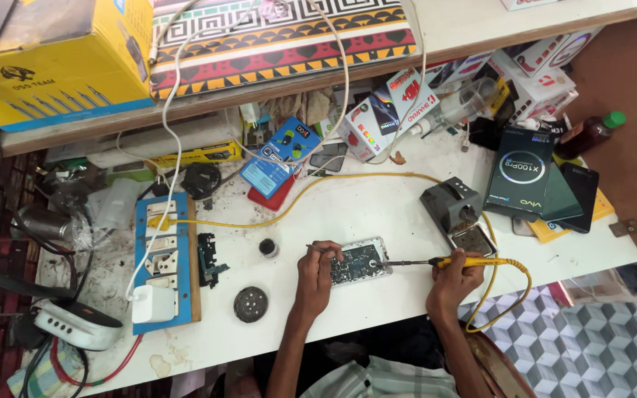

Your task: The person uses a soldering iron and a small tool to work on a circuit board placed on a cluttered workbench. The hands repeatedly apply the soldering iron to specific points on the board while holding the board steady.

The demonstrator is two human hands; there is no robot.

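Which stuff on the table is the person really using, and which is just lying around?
In use:
left hand steadying the opened phone
right hand holding the yellow soldering iron

Lying about:
round metal tin
blue socket board
white charger
dark phone box
brown bottle

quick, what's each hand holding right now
Left hand: closed on thin tweezers over the opened phone.
Right hand: closed on the yellow soldering iron, tip on the phone.
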